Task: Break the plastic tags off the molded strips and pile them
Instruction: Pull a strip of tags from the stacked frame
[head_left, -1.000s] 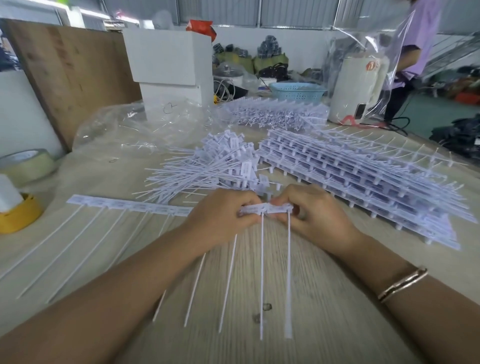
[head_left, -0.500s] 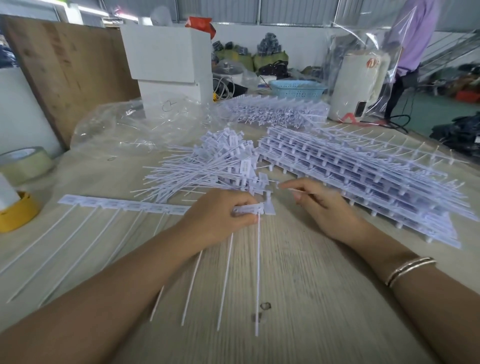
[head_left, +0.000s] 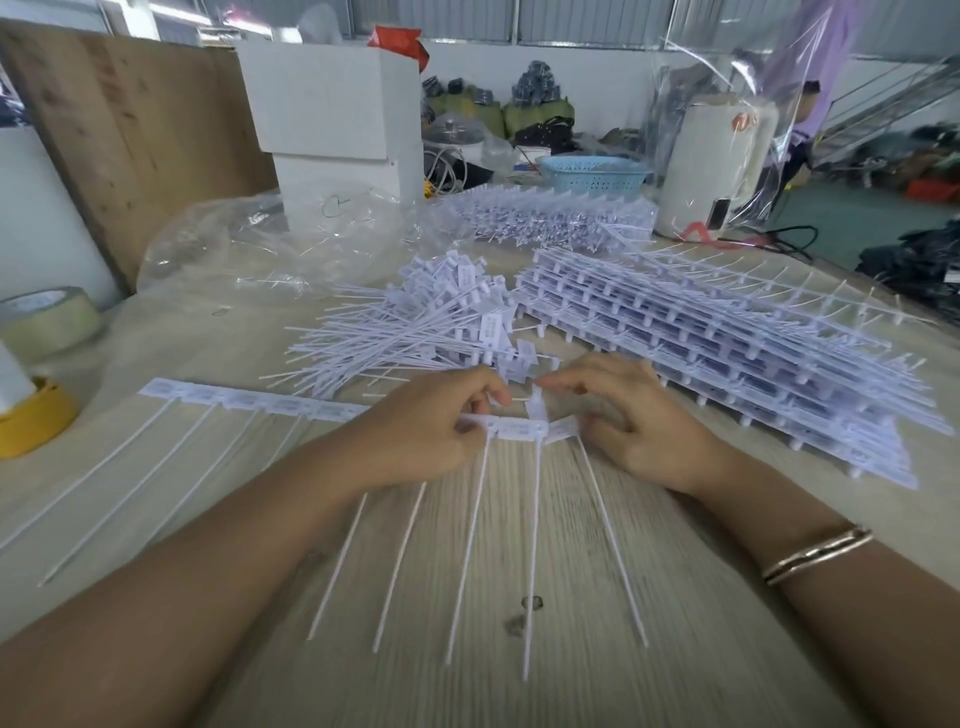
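On the wooden table (head_left: 571, 649) I see a big stack of uncut strips (head_left: 727, 353) at the right and, left of it, a pile of loose tags (head_left: 431, 327). In front of the pile lies the strip (head_left: 249, 402) I am working, its thin tails pointing toward me. My left hand (head_left: 426, 436) pinches the strip's bar, and my right hand (head_left: 639, 421) pinches the end tag (head_left: 563, 430), which sits tilted.

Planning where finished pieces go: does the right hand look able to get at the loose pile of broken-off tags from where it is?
Probably yes. The right hand sits just in front of the loose pile of tags, with nothing standing between them. It is busy, though, pinching the end tag of the strip that the left hand holds.
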